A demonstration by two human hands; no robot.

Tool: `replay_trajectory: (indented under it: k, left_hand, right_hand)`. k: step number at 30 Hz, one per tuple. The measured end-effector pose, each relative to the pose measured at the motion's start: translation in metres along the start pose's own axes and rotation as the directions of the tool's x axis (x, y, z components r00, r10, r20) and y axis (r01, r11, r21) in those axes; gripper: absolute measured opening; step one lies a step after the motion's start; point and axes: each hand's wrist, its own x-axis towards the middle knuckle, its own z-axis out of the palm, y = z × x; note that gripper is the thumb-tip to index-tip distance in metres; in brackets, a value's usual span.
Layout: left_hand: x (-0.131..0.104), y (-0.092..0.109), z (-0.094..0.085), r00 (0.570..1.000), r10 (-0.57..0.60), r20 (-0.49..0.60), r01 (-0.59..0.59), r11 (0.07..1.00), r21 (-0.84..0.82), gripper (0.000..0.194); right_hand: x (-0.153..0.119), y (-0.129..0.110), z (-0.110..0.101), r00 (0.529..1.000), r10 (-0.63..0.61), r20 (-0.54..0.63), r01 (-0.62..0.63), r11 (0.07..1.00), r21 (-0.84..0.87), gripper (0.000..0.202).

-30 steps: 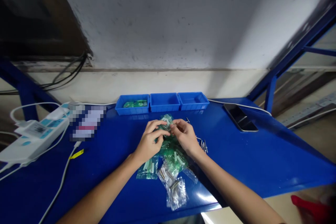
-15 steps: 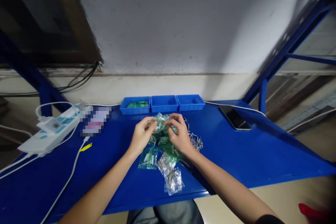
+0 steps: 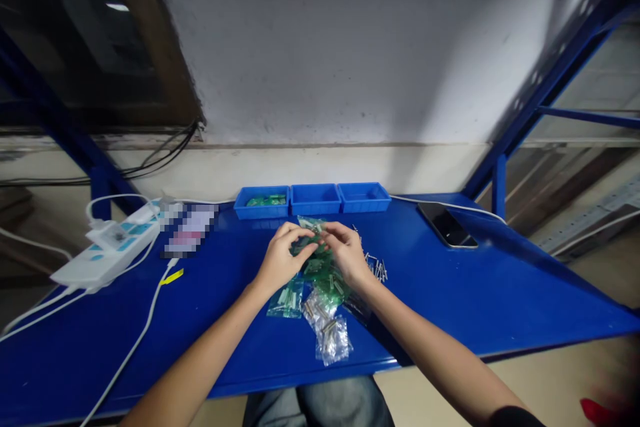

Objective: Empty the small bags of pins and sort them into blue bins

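Note:
Over the middle of the table, my left hand (image 3: 280,256) and my right hand (image 3: 349,255) are closed with fingertips almost meeting. Between them they pinch a small green-tinted plastic bag (image 3: 309,221), whose upper part sticks out beyond the fingers. Its contents are mostly hidden. Beneath the hands lies a pile of similar green bags (image 3: 330,285) with pale slim pieces inside. One green bag (image 3: 286,299) rests apart at the pile's left. Clear bags of metal pins (image 3: 333,341) lie nearer the front edge. Loose metal pins (image 3: 376,268) are scattered by my right wrist.
Three blue bins stand in a row at the back; the left bin (image 3: 262,212) has green bags inside. A black phone (image 3: 447,225) lies to the right. On the left are a white power strip (image 3: 111,255), a blurred-out item (image 3: 189,232) and a white cable (image 3: 145,330).
My left hand has shifted a little right, and its fingers now come closer to my right hand's, covering more of the bag. The whole view has moved slightly.

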Motion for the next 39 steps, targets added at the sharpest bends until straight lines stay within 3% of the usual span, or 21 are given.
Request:
replay_trajectory:
  k: [2, 4, 7, 9, 11, 12, 13, 15, 17, 19, 21, 23, 27, 30, 34, 37, 39]
  left_hand:
    - [-0.001, -0.002, 0.003, 0.981, -0.186, 0.054, 0.193, 0.962, -0.192, 0.032]
    - [-0.002, -0.005, 0.004, 0.946, -0.312, 0.091, 0.325, 0.894, -0.309, 0.044]
    - [0.007, -0.012, -0.008, 0.944, -0.327, 0.045, 0.327, 0.905, -0.273, 0.038]
    - [0.024, -0.017, -0.029, 0.958, -0.263, -0.117, 0.249, 0.961, -0.12, 0.034]
    - [0.046, -0.022, -0.055, 0.918, -0.142, -0.371, 0.208, 0.967, 0.146, 0.033]
    - [0.057, -0.025, -0.067, 0.898, -0.07, -0.435, 0.214, 0.932, 0.292, 0.034]
    - [0.067, -0.027, -0.078, 0.898, -0.019, -0.439, 0.224, 0.88, 0.42, 0.034]
    - [0.077, -0.032, -0.088, 0.949, -0.019, -0.314, 0.215, 0.769, 0.603, 0.045]
    - [0.072, -0.035, -0.084, 0.982, -0.088, -0.167, 0.178, 0.726, 0.664, 0.058]
    - [0.058, -0.038, -0.069, 0.983, -0.183, 0.013, 0.136, 0.776, 0.616, 0.059]
    - [0.039, -0.044, -0.049, 0.947, -0.253, 0.198, 0.128, 0.862, 0.49, 0.053]
    - [0.025, -0.049, -0.033, 0.941, -0.214, 0.26, 0.108, 0.923, 0.368, 0.052]
    - [0.015, -0.055, -0.019, 0.971, -0.094, 0.221, 0.037, 0.968, 0.249, 0.041]
    - [0.013, -0.055, -0.021, 0.954, -0.221, 0.202, 0.183, 0.965, 0.189, 0.03]
    - [0.007, -0.056, -0.025, 0.913, -0.397, 0.09, 0.401, 0.916, -0.024, 0.039]
    - [0.006, -0.055, -0.028, 0.901, -0.433, 0.012, 0.429, 0.888, -0.163, 0.032]
    - [0.007, -0.049, -0.028, 0.915, -0.399, -0.066, 0.379, 0.903, -0.204, 0.024]
  right_hand:
    - [-0.002, 0.0, -0.001, 0.983, -0.182, 0.009, 0.18, 0.966, -0.186, 0.019]
    - [-0.004, 0.001, -0.001, 0.93, -0.351, 0.107, 0.366, 0.867, -0.338, 0.025]
    - [-0.007, 0.002, 0.0, 0.871, -0.427, 0.241, 0.491, 0.752, -0.44, 0.031]
    - [-0.008, 0.003, 0.001, 0.878, -0.415, 0.237, 0.478, 0.737, -0.479, 0.032]
    - [-0.007, 0.004, 0.0, 0.898, -0.408, 0.166, 0.432, 0.745, -0.509, 0.031]
    - [-0.006, 0.003, -0.001, 0.904, -0.41, 0.121, 0.409, 0.748, -0.522, 0.031]
    - [-0.005, 0.003, -0.003, 0.906, -0.416, 0.074, 0.388, 0.75, -0.535, 0.03]
    - [0.0, 0.001, -0.007, 0.899, -0.437, -0.019, 0.353, 0.75, -0.559, 0.03]
    - [0.004, -0.001, -0.012, 0.883, -0.461, -0.083, 0.336, 0.746, -0.575, 0.03]
    - [0.008, -0.002, -0.016, 0.873, -0.474, -0.113, 0.327, 0.742, -0.585, 0.029]
    - [0.011, -0.001, -0.019, 0.873, -0.475, -0.115, 0.328, 0.744, -0.583, 0.03]
    - [0.01, 0.0, -0.02, 0.882, -0.461, -0.098, 0.331, 0.754, -0.568, 0.032]
    - [0.005, 0.0, -0.016, 0.903, -0.429, -0.035, 0.344, 0.768, -0.541, 0.036]
    - [0.0, -0.001, -0.012, 0.902, -0.432, 0.023, 0.377, 0.76, -0.529, 0.034]
    - [-0.003, 0.001, -0.008, 0.906, -0.418, 0.074, 0.393, 0.763, -0.513, 0.028]
    - [-0.003, 0.002, -0.004, 0.936, -0.34, 0.09, 0.338, 0.794, -0.505, 0.019]
    - [-0.004, 0.001, -0.002, 0.966, -0.234, 0.107, 0.256, 0.841, -0.476, 0.017]
